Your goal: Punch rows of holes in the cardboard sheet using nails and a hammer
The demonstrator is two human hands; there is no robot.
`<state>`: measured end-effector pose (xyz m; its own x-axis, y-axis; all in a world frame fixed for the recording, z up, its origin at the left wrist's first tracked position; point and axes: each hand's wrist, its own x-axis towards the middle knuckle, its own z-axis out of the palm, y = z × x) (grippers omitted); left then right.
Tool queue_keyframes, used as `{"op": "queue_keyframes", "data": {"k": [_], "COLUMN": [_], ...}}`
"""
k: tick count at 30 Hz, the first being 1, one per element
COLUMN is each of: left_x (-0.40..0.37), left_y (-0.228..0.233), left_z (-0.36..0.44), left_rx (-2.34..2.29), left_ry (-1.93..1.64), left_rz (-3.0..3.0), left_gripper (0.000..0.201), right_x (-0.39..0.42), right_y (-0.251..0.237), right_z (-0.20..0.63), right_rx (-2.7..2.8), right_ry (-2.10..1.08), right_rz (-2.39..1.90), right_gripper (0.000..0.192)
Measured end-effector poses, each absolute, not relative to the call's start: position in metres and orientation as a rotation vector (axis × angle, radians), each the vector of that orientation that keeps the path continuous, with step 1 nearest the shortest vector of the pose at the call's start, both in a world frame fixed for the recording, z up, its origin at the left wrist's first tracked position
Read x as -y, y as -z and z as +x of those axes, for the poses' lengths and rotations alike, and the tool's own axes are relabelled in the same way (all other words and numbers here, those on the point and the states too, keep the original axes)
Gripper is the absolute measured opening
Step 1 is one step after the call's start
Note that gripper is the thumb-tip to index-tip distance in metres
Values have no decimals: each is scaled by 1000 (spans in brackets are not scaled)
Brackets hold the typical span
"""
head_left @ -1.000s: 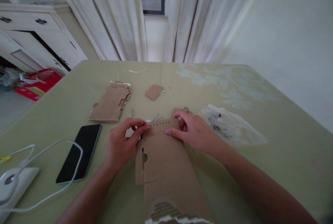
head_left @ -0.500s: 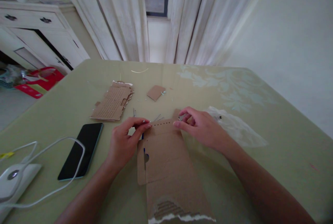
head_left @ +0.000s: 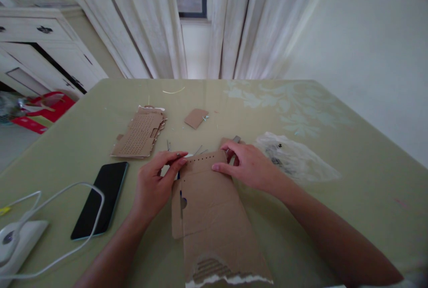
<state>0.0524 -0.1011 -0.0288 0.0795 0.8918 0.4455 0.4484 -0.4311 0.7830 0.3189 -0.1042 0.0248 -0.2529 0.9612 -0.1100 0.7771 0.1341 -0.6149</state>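
The step in hand looks like pushing something small through the row of holes along the far edge of the cardboard, which lies flat on the table at 6 o'clock. The next move seems to call for a steady sheet and a fine aim at one hole. The left hand pinches a tiny pale object at the sheet's 11 o'clock corner — too small to identify. The right hand lies half open, fingertips pressing the far edge down, gripping nothing I can see. A phone rests at 9 o'clock.
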Motion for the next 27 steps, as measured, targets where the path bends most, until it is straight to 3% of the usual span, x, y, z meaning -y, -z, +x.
{"op": "queue_keyframes", "data": {"k": [16, 20, 24, 27], "left_x": [101, 102, 103, 103], "left_y": [27, 24, 20, 19], "left_z": [54, 55, 55, 55], "left_rx": [-1358, -1329, -1271, -1242], "left_ry": [-1331, -1343, -1358, -1365], "left_rz": [1951, 2019, 2100, 2117], "left_gripper": [8, 9, 8, 9], "right_x": [104, 99, 92, 87], "right_y": [-21, -28, -37, -31], "right_z": [319, 331, 350, 360], "right_rx": [2099, 2019, 2003, 2154], "right_ry": [-857, -777, -463, -427], "right_rz": [-1674, -1661, -1956, -2176], "right_gripper": [41, 29, 25, 31]}}
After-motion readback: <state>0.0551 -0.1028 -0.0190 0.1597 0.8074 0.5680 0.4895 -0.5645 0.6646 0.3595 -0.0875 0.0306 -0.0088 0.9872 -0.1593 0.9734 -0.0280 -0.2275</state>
